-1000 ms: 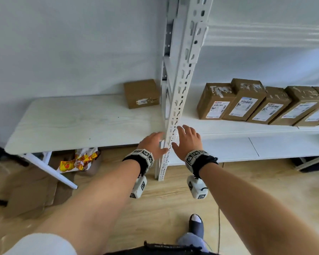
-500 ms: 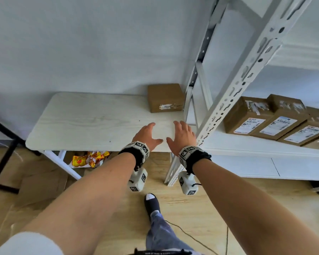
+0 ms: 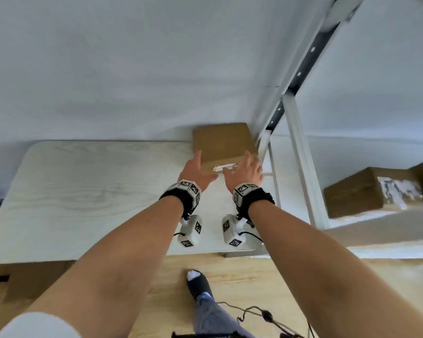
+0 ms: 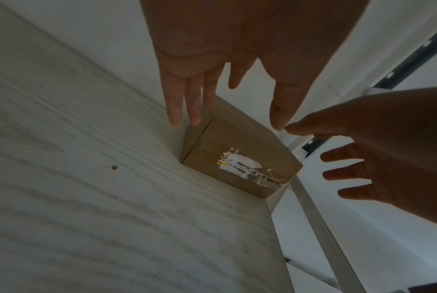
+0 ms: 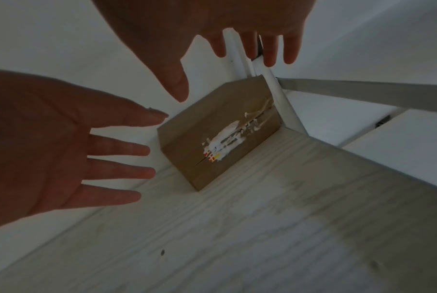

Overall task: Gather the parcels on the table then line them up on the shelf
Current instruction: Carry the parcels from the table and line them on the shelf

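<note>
A brown cardboard parcel (image 3: 224, 142) with a torn white label lies at the back right corner of the pale wooden table (image 3: 83, 191), against the wall. My left hand (image 3: 205, 167) is open at the parcel's front left corner. At the front right corner my right hand (image 3: 239, 168) is open too. The left wrist view shows the left hand (image 4: 227, 111) with straight fingers beside the parcel (image 4: 237, 154). The right wrist view has the right hand (image 5: 222, 75) spread above the parcel (image 5: 212, 142). I cannot tell whether either hand touches it.
A white metal shelf upright (image 3: 300, 154) stands close to the parcel's right side. On the shelf board (image 3: 388, 230) to the right lie brown parcels (image 3: 352, 193). The wall is right behind the table. Below are the wooden floor, my foot (image 3: 197, 281) and a cable (image 3: 254, 311).
Both hands have moved from the shelf post leftward and forward over the table, up to the parcel. The view has swung left and closer to the table.
</note>
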Demonstrator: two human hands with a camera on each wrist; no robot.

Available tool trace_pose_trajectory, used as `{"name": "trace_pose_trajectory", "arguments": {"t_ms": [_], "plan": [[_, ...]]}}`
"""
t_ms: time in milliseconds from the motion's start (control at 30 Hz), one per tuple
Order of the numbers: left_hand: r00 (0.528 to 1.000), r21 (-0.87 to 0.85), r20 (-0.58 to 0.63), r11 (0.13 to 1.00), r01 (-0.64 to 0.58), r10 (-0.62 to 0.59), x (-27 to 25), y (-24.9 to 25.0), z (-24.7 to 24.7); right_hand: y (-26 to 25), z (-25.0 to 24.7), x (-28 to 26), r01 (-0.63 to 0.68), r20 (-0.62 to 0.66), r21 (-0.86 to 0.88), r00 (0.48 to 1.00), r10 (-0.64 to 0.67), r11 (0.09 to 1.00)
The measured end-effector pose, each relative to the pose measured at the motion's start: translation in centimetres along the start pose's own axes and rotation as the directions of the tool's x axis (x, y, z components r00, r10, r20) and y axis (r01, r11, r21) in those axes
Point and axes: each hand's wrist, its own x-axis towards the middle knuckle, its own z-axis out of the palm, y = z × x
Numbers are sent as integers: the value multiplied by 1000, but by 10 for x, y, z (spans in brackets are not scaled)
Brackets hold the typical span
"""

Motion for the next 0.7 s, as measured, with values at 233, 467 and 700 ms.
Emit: {"name": "trace_pose_trajectory", "arguments": {"t_ms": [233, 467, 700], "plan": [[998, -66, 47, 997, 34, -30, 54, -5, 14, -7, 12, 57, -186, 13, 120, 982, 186, 975], [999, -87, 41, 996, 17, -14, 61, -14, 22, -2, 14, 77, -183, 65, 163, 983, 175, 969], [998, 13, -37, 998, 55, -54, 29, -28, -3, -11, 16, 34, -55, -16, 111, 998, 57, 992]]}}
